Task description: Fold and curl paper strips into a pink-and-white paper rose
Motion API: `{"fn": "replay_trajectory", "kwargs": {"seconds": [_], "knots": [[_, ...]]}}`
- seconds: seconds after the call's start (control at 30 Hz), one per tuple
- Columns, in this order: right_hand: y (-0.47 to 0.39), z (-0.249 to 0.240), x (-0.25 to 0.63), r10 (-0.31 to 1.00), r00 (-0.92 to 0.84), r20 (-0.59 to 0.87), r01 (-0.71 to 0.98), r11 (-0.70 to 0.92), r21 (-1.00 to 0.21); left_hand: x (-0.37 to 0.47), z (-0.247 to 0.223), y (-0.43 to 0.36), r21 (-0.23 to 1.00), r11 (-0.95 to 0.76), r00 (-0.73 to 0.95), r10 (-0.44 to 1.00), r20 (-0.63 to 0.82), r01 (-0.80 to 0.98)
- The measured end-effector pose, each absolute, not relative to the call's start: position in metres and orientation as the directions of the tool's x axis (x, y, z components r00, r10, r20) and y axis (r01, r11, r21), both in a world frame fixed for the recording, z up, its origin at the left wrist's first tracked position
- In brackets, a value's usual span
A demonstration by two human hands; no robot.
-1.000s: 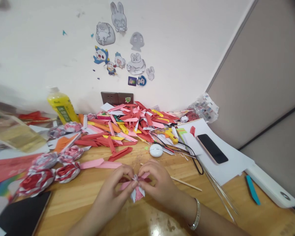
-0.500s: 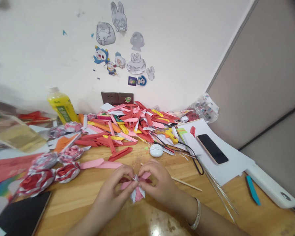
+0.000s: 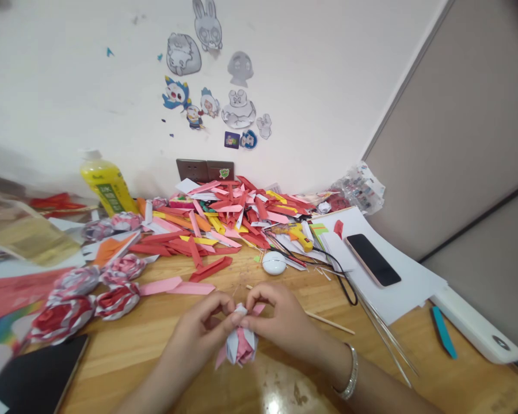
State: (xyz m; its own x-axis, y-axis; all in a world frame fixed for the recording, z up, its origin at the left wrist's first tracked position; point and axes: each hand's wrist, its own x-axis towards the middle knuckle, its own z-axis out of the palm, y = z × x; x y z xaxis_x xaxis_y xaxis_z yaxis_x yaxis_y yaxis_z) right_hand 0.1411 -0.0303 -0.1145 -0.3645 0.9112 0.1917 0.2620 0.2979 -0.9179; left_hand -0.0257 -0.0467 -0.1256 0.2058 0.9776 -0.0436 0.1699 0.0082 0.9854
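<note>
A small paper flower [image 3: 240,345] of pink and white strips sits just above the wooden table [image 3: 155,351], near its front edge, pinched between both hands. The left hand [image 3: 198,336] closes thumb and fingertips on the bud's upper left side, and the right hand [image 3: 276,322], a bracelet [image 3: 349,376] on its wrist, pinches the top where the strip ends gather. To shape the bud well, I judge that the pinch at the top should stay firm while the petals below are eased round evenly, so the layers do not spring apart or crease. Just left lie finished paper roses [image 3: 90,296] in red and white, with loose pink strips [image 3: 176,286] beyond the hands. Farther back is a heap of folded paper pieces [image 3: 228,215], a white mouse-like object [image 3: 274,263], a yellow bottle [image 3: 103,184], and a phone [image 3: 372,260] on white sheets to the right.
</note>
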Motion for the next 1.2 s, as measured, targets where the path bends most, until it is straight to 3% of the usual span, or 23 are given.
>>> {"fn": "replay_trajectory", "kwargs": {"seconds": [0.17, 0.37, 0.57, 0.77, 0.97, 1.2], "knots": [[-0.031, -0.119, 0.137, 0.941, -0.329, 0.083, 0.287, 0.183, -0.940, -0.025, -0.129, -0.046, 0.948, -0.102, 0.173, 0.984, 0.051, 0.301], [-0.028, -0.125, 0.139, 0.907, -0.374, 0.195, 0.346, 0.331, -0.878, -0.026, -0.134, -0.045, 0.857, -0.245, 0.206, 0.964, 0.166, 0.454], [-0.025, -0.125, 0.144, 0.842, -0.484, 0.237, 0.361, 0.439, -0.823, -0.030, -0.127, -0.041, 0.870, -0.227, 0.307, 0.947, 0.092, 0.438], [-0.027, -0.125, 0.144, 0.843, -0.469, 0.264, 0.392, 0.466, -0.793, -0.032, -0.129, -0.042, 0.829, -0.222, 0.265, 0.960, 0.093, 0.513], [-0.023, -0.130, 0.144, 0.866, -0.456, 0.204, 0.360, 0.389, -0.848, -0.035, -0.137, -0.034, 0.966, -0.032, 0.317, 0.947, -0.054, 0.258], [-0.025, -0.130, 0.145, 0.866, -0.494, 0.081, 0.332, 0.274, -0.902, -0.035, -0.134, -0.036, 0.930, -0.066, 0.295, 0.954, -0.047, 0.362]]}}
